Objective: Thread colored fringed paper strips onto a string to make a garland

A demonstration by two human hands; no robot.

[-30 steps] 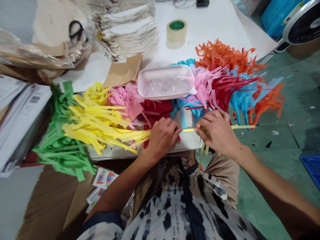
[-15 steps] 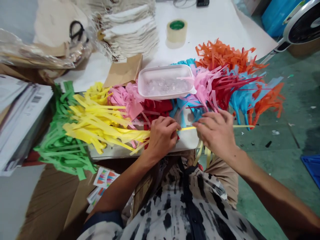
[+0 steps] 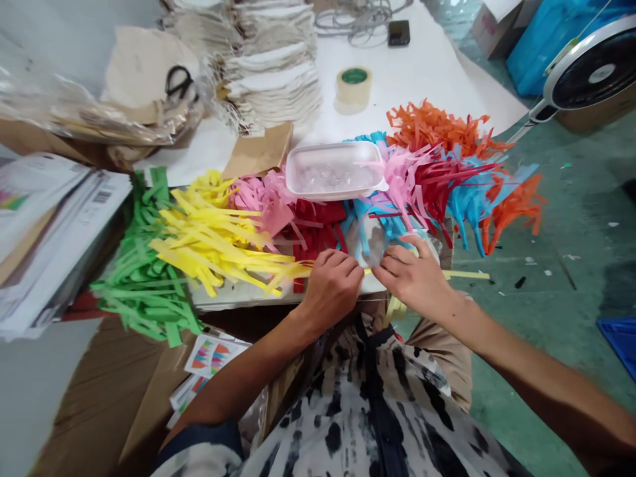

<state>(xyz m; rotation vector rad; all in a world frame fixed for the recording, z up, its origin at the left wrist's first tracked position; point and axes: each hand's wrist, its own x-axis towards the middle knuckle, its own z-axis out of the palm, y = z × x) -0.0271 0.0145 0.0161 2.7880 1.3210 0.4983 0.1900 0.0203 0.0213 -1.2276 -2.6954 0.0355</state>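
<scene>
Two hands close together: your left hand (image 3: 330, 288) pinches the yellow paper strip (image 3: 467, 274) at the table (image 3: 238, 298) near edge, your right hand (image 3: 412, 278) curls beside it, grip unclear; hold the strip taut.

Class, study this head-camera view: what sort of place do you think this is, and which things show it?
Probably a small handicraft workshop: bunches of cut paper fringe, stacked fringed cloth pieces and a roll of packing tape, above a painted green floor.
</scene>
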